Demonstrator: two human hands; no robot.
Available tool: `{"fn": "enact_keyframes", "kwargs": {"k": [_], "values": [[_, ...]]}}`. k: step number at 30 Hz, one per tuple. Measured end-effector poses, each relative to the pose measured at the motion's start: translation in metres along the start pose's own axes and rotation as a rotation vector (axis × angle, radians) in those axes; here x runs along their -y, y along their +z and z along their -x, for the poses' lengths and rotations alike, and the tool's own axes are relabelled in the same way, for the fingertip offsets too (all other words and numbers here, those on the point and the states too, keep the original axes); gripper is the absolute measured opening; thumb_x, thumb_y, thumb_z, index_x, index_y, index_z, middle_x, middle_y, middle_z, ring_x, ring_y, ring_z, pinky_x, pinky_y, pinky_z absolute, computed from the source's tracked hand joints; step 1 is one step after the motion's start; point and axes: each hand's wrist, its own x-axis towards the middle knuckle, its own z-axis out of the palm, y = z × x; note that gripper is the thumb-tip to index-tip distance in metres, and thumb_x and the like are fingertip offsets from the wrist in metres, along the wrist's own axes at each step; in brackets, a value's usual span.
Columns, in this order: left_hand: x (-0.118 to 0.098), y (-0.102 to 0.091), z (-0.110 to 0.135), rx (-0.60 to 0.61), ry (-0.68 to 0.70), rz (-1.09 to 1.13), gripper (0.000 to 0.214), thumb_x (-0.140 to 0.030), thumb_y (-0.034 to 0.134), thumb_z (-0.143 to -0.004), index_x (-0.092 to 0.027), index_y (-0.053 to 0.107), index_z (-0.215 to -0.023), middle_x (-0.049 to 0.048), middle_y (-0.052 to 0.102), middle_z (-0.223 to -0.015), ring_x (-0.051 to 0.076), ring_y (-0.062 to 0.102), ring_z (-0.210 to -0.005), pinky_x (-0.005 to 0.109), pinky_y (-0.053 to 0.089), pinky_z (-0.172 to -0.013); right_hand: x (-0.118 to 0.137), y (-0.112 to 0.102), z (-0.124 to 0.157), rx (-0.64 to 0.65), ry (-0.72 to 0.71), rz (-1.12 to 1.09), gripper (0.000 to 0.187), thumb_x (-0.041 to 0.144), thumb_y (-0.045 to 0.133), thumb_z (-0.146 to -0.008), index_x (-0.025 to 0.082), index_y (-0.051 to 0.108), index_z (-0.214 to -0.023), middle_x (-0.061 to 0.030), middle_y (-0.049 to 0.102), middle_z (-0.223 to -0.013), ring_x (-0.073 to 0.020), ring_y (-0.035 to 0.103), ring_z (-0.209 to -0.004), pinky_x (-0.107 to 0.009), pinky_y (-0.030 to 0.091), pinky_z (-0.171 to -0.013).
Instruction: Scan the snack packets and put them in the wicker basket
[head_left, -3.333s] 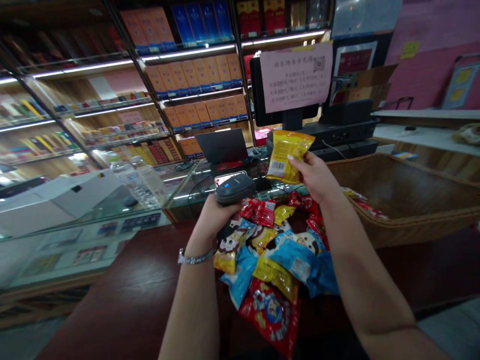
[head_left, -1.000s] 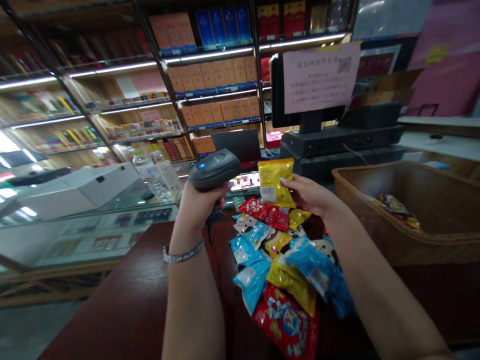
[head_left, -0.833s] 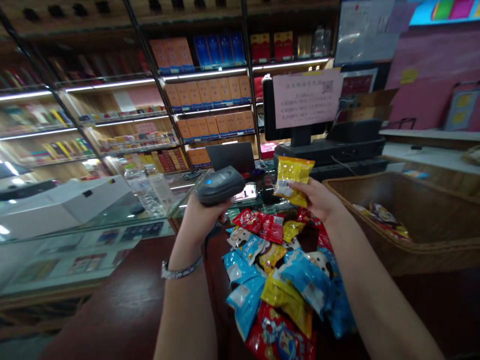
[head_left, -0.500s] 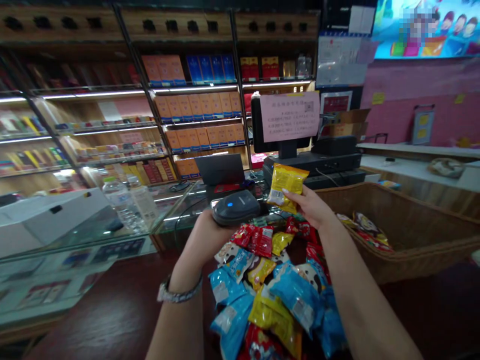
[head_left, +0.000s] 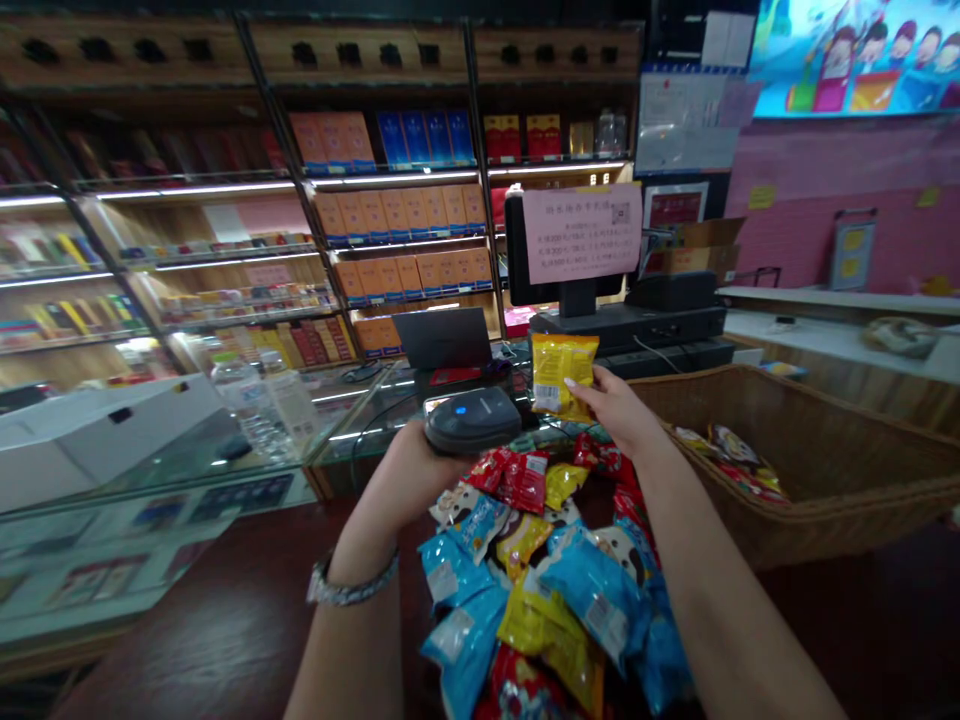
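My left hand [head_left: 409,475] is wrapped round the grip of a grey barcode scanner [head_left: 472,420] with a blue light on top. To its right, my right hand [head_left: 619,410] pinches a yellow snack packet [head_left: 561,374] upright, its barcode side facing me, just right of the scanner's head. Below both hands lies a heap of snack packets [head_left: 551,590] in blue, yellow and red on the dark red counter [head_left: 225,620].
A wicker basket [head_left: 817,500] with a few packets inside stands at the right. Behind are a till screen with a pink notice [head_left: 581,232], a laptop [head_left: 442,338], a glass display counter [head_left: 247,450] with water bottles, a white box [head_left: 97,430] and shelves of boxed goods.
The scanner has come down from a raised position to just above the heap. The yellow packet has stayed next to its head, turning a little more upright. The view has tilted up.
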Motion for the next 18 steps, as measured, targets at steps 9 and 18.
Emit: {"fn": "enact_keyframes", "kwargs": {"k": [9, 18], "values": [[0.008, 0.005, -0.001, -0.054, -0.075, -0.123, 0.029, -0.031, 0.076, -0.072, -0.015, 0.078, -0.096, 0.0048, 0.078, -0.076, 0.025, 0.071, -0.078, 0.033, 0.058, -0.072, -0.003, -0.003, -0.001, -0.026, -0.039, 0.014, 0.039, 0.032, 0.078, -0.073, 0.020, 0.063, -0.107, -0.0073, 0.075, -0.112, -0.0259, 0.071, -0.104, -0.042, 0.057, -0.094], [0.008, 0.006, -0.003, -0.073, -0.081, -0.159, 0.023, -0.028, 0.075, -0.071, -0.015, 0.079, -0.089, 0.0043, 0.076, -0.074, 0.022, 0.068, -0.069, 0.031, 0.057, -0.067, 0.002, -0.018, -0.004, -0.049, -0.053, 0.149, 0.042, 0.037, 0.075, -0.075, 0.020, 0.060, -0.111, -0.0086, 0.073, -0.114, -0.0227, 0.071, -0.099, -0.038, 0.056, -0.093]]}}
